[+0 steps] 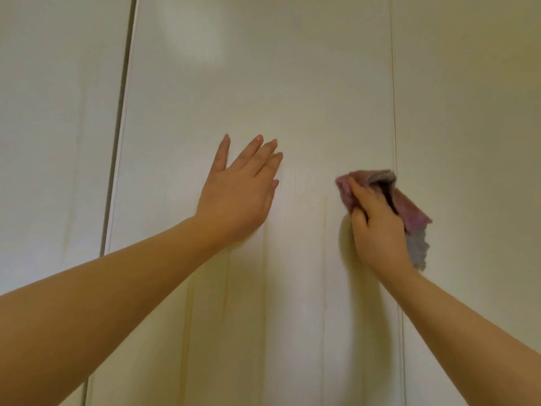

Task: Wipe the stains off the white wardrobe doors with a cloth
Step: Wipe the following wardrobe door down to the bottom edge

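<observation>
Three white wardrobe doors, counted across: the middle wardrobe door (263, 83) filling most of the view, a left door (58, 127) beyond a dark vertical gap (120, 142) at its left edge, and a right door (468, 127) past a thin seam (393, 112) at its right edge. Also counted: one left hand (240, 189), one right hand (377, 230), one cloth (412, 212), two bare forearms.

The cloth: pink and grey, fuzzy like microfibre, folded and bunched. Pink on the upper and outer folds, grey along the top fold and on the tail hanging below. Pressed against the middle wardrobe door at its right edge, right at the seam.

The right hand: clenched round the cloth, fingers curled into its folds, one fingertip laid across the pink part, back of the hand toward the camera.

The left hand: released and holding nothing, fingers straight and slightly fanned, palm laid flat on the middle wardrobe door near its centre. Left of the cloth and apart from it.

Surface of the middle wardrobe door: matt white with faint vertical grain. A few pale yellowish streaks (325, 244) running vertically between the two hands and lower down. A soft patch of reflected light (190, 39) high up toward its left edge. Shadows of both hands on the door, just beside them.
</observation>
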Tool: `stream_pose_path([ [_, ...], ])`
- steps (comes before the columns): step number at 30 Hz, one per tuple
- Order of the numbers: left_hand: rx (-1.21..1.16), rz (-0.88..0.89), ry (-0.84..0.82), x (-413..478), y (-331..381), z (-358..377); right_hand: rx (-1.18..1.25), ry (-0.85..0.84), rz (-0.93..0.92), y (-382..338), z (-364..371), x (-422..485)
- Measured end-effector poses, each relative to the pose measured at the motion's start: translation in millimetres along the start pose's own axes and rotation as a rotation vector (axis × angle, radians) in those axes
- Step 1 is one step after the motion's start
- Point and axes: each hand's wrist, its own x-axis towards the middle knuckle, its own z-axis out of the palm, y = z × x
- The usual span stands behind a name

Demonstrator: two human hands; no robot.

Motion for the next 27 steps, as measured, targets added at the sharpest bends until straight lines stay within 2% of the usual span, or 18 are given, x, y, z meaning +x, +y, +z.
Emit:
stream_pose_path([
  [4,0.013,0.057,-0.042,-1,19,12,-0.157,-0.113,-0.058,11,-9,-24],
  [7,0.027,0.044,0.042,1,29,15,-0.134,-0.123,0.050,7,-18,11],
  [9,0.033,0.048,0.022,3,37,15,-0.092,-0.080,0.126,3,-18,16],
  [14,0.143,0.196,0.027,-7,52,23,-0.212,-0.155,0.011,21,-9,-61],
  [19,0.172,0.139,0.004,-10,56,32,-0.202,-0.157,0.050,24,-24,-11],
  [23,0.121,0.114,0.142,-15,57,44,-0.220,-0.101,-0.010,35,-2,-48],
  [27,0.067,0.122,0.191,-21,64,49,-0.270,-0.120,-0.051,42,-5,-90],
])
